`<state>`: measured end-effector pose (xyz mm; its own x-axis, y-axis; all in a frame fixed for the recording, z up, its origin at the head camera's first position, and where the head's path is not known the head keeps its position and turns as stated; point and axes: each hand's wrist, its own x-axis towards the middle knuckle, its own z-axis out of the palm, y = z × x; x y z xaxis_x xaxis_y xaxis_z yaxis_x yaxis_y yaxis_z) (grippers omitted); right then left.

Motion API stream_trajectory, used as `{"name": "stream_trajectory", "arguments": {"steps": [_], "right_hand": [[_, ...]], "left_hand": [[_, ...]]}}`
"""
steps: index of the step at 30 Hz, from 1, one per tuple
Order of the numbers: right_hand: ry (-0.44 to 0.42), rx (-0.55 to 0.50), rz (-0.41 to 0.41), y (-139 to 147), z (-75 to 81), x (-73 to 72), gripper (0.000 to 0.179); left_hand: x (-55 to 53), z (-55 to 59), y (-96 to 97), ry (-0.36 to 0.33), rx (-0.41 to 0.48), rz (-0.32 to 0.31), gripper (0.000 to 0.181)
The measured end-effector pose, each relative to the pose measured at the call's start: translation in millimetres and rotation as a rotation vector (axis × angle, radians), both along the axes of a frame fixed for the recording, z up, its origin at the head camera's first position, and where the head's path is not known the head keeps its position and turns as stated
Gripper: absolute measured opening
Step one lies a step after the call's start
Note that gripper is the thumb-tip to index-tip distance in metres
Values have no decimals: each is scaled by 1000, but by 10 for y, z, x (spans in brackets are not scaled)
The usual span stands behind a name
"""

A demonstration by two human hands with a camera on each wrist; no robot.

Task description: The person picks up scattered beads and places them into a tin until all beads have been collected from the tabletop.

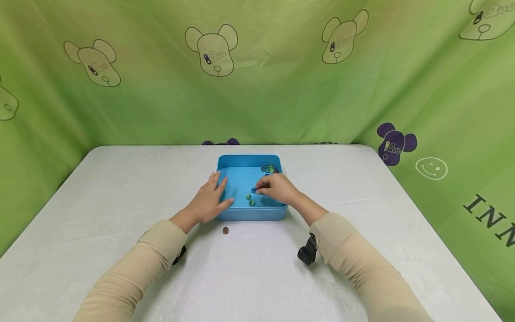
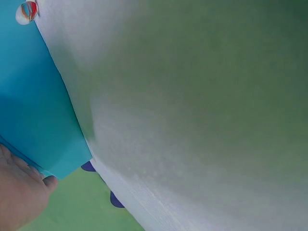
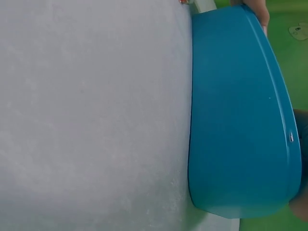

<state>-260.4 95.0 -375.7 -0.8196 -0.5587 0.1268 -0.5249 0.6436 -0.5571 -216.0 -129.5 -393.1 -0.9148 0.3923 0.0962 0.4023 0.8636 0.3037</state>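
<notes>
A shallow blue box (image 1: 237, 182) stands on the white table, with several glass marbles inside. My left hand (image 1: 206, 199) lies over the box's left rim, its fingers spread and partly straight. Inside the box, the thumb and fingertips of my right hand (image 1: 277, 187) pinch at a blue marble (image 1: 254, 190). Two greenish marbles, one green-yellow marble (image 1: 248, 197) and another nearer marble (image 1: 251, 203), sit just in front of it on the box floor. A cluster of marbles (image 1: 269, 168) fills the far right corner, partly hidden by the right hand.
One brownish-red marble (image 1: 225, 230) lies on the white tablecloth (image 1: 257, 277) in front of the box; the left wrist view shows a striped marble (image 2: 26, 13) beside the box wall. Green printed curtains (image 1: 257, 103) hang behind and beside the table.
</notes>
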Motion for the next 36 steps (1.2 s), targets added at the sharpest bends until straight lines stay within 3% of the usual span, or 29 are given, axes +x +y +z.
{"name": "stream_trajectory", "arguments": {"steps": [7,23,28,36], "right_hand": [[51,143,46,-58,17,-63,14],[150,429,102,-151,1,-37,18],[151,419,97,-141,4,-23,19],[122,190,32,-59,25,-13,17]], "left_hand": [[-2,19,-1,-12,2,6,69],[-1,2,2,-15,12,5,69],[0,-2,5,-21,27,4,69],[59,37,4,-3,66,-13,72]]}}
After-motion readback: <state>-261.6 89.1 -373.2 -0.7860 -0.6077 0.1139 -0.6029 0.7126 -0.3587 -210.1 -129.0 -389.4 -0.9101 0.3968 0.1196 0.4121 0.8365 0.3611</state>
